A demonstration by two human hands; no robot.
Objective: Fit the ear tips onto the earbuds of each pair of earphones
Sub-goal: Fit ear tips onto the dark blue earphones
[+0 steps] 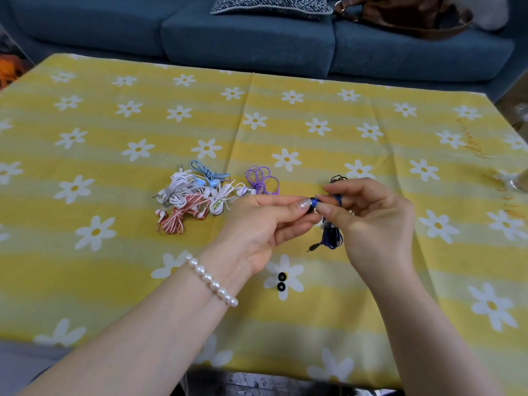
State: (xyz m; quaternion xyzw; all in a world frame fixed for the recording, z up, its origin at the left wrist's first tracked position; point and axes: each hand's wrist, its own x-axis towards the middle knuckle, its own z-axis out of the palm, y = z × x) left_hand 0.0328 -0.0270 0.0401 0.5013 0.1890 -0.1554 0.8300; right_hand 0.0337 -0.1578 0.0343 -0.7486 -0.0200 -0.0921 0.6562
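head view, findings as they stand: my left hand [265,221] pinches something small and dark at the fingertips, which i take to be a black ear tip, pressed against the blue earbud [313,202]. my right hand [371,221] pinches that earbud between thumb and forefinger, with the rest of the blue earphones [331,235] bunched in its curled fingers and the jack hanging below. both hands are raised above the yellow daisy tablecloth [400,132].

two spare black ear tips [281,281] lie on the cloth just below my hands, touching or nearly so. a pile of other earphones [197,195] (white, red-striped, light blue) sits to the left, with the purple earphones [261,180] beside it.

assessment: the step in hand appears to be seating a tip on the blue bud's nozzle. to do it well i should keep the bud steady in the right pinch, hold the tip's bore square to the nozzle, and push with a slight twist until the rim sits evenly all round. whether it is seated yet i cannot tell; my fingertips cover the joint.
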